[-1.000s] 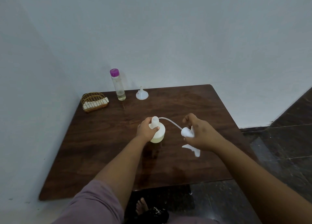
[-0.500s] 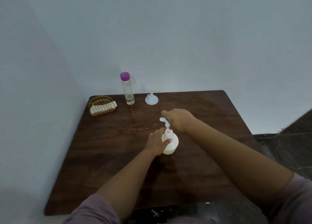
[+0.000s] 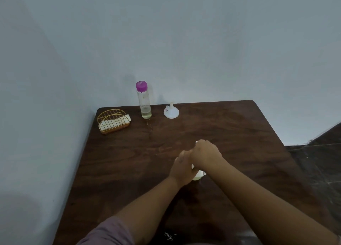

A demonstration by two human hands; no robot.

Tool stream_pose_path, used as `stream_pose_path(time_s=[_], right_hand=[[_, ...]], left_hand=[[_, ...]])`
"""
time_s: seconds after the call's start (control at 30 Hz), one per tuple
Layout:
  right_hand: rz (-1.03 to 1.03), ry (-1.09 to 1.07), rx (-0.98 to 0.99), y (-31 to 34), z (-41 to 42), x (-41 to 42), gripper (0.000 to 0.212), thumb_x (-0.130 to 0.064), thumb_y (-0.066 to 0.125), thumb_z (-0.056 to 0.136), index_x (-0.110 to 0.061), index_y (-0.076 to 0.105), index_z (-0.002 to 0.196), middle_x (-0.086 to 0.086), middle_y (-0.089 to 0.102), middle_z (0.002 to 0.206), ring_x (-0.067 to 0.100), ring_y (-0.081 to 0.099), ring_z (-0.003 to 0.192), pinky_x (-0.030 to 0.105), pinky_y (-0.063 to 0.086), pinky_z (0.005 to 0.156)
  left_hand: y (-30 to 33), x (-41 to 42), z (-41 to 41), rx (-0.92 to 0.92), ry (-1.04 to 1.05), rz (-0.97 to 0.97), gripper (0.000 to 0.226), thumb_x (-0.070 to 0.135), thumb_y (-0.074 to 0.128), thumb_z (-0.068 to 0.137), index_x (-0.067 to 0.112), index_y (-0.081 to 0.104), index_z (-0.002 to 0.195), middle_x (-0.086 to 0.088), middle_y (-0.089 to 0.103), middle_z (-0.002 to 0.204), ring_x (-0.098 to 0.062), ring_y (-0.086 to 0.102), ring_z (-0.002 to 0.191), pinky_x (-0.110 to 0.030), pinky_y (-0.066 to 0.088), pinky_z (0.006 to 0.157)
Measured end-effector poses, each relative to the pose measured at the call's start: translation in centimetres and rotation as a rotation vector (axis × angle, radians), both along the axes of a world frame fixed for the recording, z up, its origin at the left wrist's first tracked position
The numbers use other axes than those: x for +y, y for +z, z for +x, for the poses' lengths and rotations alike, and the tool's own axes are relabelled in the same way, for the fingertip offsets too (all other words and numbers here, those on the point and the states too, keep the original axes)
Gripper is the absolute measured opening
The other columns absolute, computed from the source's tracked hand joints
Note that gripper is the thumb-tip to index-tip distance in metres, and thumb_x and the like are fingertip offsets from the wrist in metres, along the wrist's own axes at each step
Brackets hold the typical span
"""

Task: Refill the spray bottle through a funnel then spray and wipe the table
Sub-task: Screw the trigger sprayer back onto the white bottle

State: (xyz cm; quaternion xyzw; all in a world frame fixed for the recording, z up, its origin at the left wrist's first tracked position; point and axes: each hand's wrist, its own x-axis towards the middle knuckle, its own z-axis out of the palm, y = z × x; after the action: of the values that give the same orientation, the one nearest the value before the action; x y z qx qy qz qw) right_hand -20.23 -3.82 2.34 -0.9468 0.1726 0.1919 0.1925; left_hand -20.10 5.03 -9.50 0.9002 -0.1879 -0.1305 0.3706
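I count one dark wooden table, and on it one white spray bottle, mostly covered by my hands. I see two hands: one left hand and one right hand, both at that bottle. At the back stands one clear refill bottle with one purple cap, one white funnel beside it, and one gold wire basket holding one white cloth

Both forearms reach forward and converge. The left hand curls its fingers in a grip; the right hand, curled, sits just above, touching it.
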Motion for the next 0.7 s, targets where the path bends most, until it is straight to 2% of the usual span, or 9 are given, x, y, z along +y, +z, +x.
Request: stream_pose_path(time_s=[0.1, 0.2, 0.3, 0.33, 0.4, 0.47, 0.53, 0.6, 0.7], right_hand=[[0.193, 0.003, 0.291, 2.4, 0.9, -1.3, 0.081, -0.069, 0.03, 0.091, 0.003, 0.063, 0.108, 0.018, 0.071, 0.075, 0.027, 0.071, 0.072, 0.036, 0.058, 0.078], [0.465, -0.063, 0.519, 3.9, 0.2, -3.6, 0.104, -0.088, 0.022, 0.075, 0.004, 0.07, 0.087, 0.029, 0.069, 0.096, 0.035, 0.071, 0.075, 0.043, 0.06, 0.076], [0.131, 0.057, 0.2, 4.0, -1.2, -5.4, 0.088, -0.088, 0.029, 0.07, -0.007, 0.062, 0.074, 0.013, 0.07, 0.078, 0.022, 0.067, 0.063, 0.028, 0.055, 0.065], [0.004, 0.147, 0.008, 3.9, -1.3, -5.9, 0.072, -0.082, 0.042, 0.073, -0.012, 0.059, 0.079, 0.006, 0.067, 0.083, 0.018, 0.064, 0.072, 0.024, 0.049, 0.065], [0.024, 0.399, -0.198, 3.7, -1.4, -6.4, 0.047, -0.052, 0.069, 0.08, -0.023, 0.056, 0.115, -0.003, 0.058, 0.125, 0.015, 0.053, 0.114, 0.027, 0.046, 0.09], [0.136, 0.602, -0.107, 3.6, -1.2, -6.0, 0.055, -0.027, 0.068, 0.087, -0.028, 0.046, 0.137, -0.009, 0.039, 0.149, 0.009, 0.028, 0.141, 0.03, 0.028, 0.113], [0.167, 0.682, -0.024, 2.9, -0.9, -5.1, 0.038, -0.021, 0.057, 0.095, -0.026, 0.054, 0.132, -0.005, 0.048, 0.143, 0.006, 0.022, 0.143, 0.027, 0.026, 0.114], [0.108, 0.674, -0.055, 2.2, -0.5, -4.1, 0.027, -0.025, 0.053, 0.097, -0.018, 0.063, 0.121, 0.001, 0.058, 0.132, 0.009, 0.027, 0.142, 0.029, 0.031, 0.111], [-0.027, 0.651, -0.089, 1.8, -0.5, -2.9, 0.046, -0.046, 0.059, 0.091, -0.013, 0.059, 0.123, 0.002, 0.055, 0.133, 0.015, 0.033, 0.139, 0.03, 0.033, 0.11]], left_hand=[[0.2, 0.1, 0.7, 0.0, -0.002, -0.025, 0.047, 0.03, 0.059, 0.091, 0.013, 0.049, 0.134, -0.006, 0.054, 0.132, -0.022, 0.044, 0.126, -0.042, 0.039, 0.105], [0.2, 0.2, 0.9, -0.001, -0.004, -0.016, 0.045, 0.032, 0.061, 0.09, 0.02, 0.05, 0.132, 0.003, 0.055, 0.128, -0.017, 0.045, 0.121, -0.04, 0.04, 0.101], [-0.4, 0.3, 1.1, 0.015, -0.001, 0.003, 0.049, 0.036, 0.065, 0.088, 0.022, 0.048, 0.132, 0.005, 0.054, 0.129, -0.015, 0.043, 0.123, -0.037, 0.041, 0.1], [-0.6, 0.4, 1.2, 0.019, 0.002, 0.003, 0.048, 0.037, 0.065, 0.087, 0.023, 0.049, 0.13, 0.005, 0.054, 0.128, -0.015, 0.042, 0.122, -0.038, 0.041, 0.1], [-0.9, 0.3, 1.2, 0.04, -0.008, 0.006, 0.047, 0.038, 0.065, 0.087, 0.022, 0.049, 0.128, 0.006, 0.052, 0.126, -0.015, 0.041, 0.122, -0.039, 0.041, 0.099], [-0.8, 0.4, 1.1, 0.03, -0.019, -0.004, 0.047, 0.036, 0.064, 0.088, 0.021, 0.049, 0.13, 0.005, 0.052, 0.129, -0.016, 0.039, 0.123, -0.039, 0.038, 0.101], [-0.3, 0.4, 1.1, 0.017, -0.035, -0.024, 0.046, 0.032, 0.063, 0.09, 0.019, 0.05, 0.132, 0.004, 0.052, 0.129, -0.017, 0.039, 0.121, -0.038, 0.037, 0.102], [0.2, 0.3, 1.3, 0.045, -0.045, -0.026, 0.045, 0.036, 0.062, 0.088, 0.017, 0.053, 0.128, 0.002, 0.053, 0.126, -0.018, 0.039, 0.12, -0.039, 0.036, 0.102], [0.2, 0.4, 1.5, 0.068, -0.094, 0.039, 0.052, 0.049, 0.048, 0.084, 0.019, 0.053, 0.127, 0.003, 0.051, 0.128, -0.021, 0.038, 0.121, -0.043, 0.035, 0.104]])
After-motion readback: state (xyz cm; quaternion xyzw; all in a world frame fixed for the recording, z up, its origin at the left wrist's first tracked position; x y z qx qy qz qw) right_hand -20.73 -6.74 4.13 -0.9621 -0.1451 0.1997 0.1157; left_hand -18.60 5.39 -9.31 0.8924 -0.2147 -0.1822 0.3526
